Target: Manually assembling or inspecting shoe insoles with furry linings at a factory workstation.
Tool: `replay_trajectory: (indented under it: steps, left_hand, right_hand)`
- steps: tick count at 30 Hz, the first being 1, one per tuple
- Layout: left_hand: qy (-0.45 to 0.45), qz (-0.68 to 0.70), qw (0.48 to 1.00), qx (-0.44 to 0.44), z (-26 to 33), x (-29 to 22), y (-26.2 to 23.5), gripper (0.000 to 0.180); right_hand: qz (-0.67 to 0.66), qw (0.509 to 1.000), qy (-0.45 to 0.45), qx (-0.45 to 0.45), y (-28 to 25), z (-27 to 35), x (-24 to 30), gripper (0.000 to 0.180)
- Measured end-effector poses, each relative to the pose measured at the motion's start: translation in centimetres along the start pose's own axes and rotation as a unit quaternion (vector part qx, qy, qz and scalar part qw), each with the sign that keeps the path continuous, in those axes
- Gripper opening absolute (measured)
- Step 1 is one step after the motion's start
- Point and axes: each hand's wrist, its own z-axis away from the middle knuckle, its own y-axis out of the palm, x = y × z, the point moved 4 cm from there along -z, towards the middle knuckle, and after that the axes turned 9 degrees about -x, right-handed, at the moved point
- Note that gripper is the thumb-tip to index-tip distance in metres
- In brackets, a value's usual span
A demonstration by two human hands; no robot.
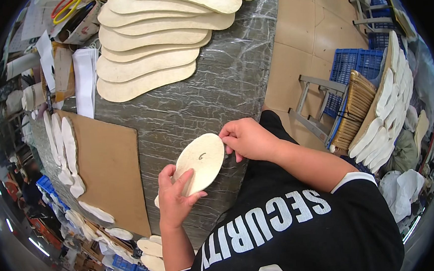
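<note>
My left hand [177, 195] grips a cream shoe insole [207, 158] over the table's near side, the thumb lying on its upper face. The broad rounded end faces up and carries a small dark handwritten mark; part of the narrower end is hidden behind the hand. At the insole's right edge, my right hand [244, 140] is closed, thumb and fingertips pinching the rim. Further back, a fanned-out row of similar cream insoles [146, 82] lies overlapping on the table [176, 119].
Left of my hands, a brown cardboard sheet [110, 167] lies flat, with white insoles [70, 152] along its edge. White papers [85, 76] and scissors [70, 6] are at the back left. On the right stand a wicker-topped stool [356, 104], blue crates [354, 62] and a board of insoles [386, 100].
</note>
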Motion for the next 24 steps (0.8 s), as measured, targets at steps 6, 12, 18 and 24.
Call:
replay_trajectory:
  steps: [6,12,18,24]
  left_hand:
    - [0.005,-0.003,1.000,0.001,-0.4,-0.2,0.0,0.072]
    - [0.026,-0.019,0.999,-0.009,-1.0,-0.8,-0.2,0.069]
    - [0.022,-0.016,1.000,-0.006,-1.2,-0.8,-0.2,0.069]
    - [0.018,-0.032,0.999,-0.001,-1.3,-0.8,-0.2,0.070]
  right_hand:
    - [-0.001,1.000,-0.001,0.004,0.0,0.1,-0.1,0.019]
    - [0.015,0.999,-0.029,-0.009,0.0,0.7,0.4,0.024]
    - [0.032,0.997,-0.065,-0.014,0.1,1.2,0.2,0.035]
    - [0.069,0.993,-0.094,-0.035,0.3,1.3,0.3,0.033]
